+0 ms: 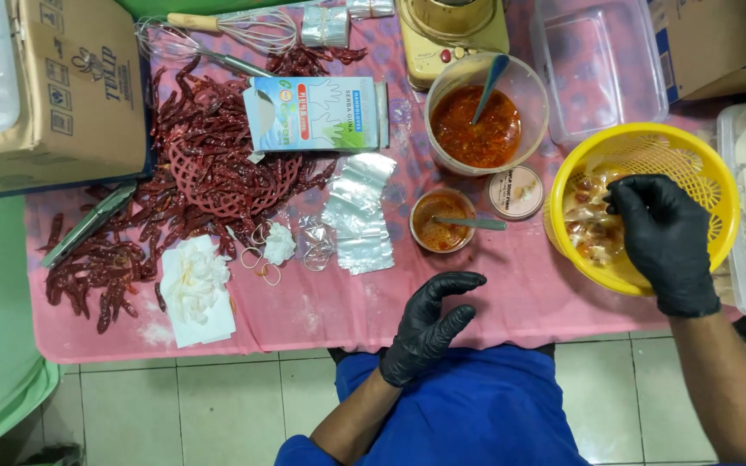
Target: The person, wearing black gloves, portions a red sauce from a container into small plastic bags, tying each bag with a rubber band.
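Two black-gloved hands work over a pink tabletop (pixel 494 302). Right hand (pixel 665 237) reaches into a round yellow slotted plastic basket (pixel 701 173), fingers curled down onto glossy sauced pieces (pixel 589 229); whether it grips one, I cannot tell. Left hand (pixel 429 324) hovers loosely open, holding nothing, at the near edge

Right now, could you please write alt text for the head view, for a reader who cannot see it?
A person's black-gloved right hand reaches into a yellow basket of small filled bags, while the left hand hovers empty over a pink table. Nearby are two containers of red sauce, dried chillies and a cardboard box.
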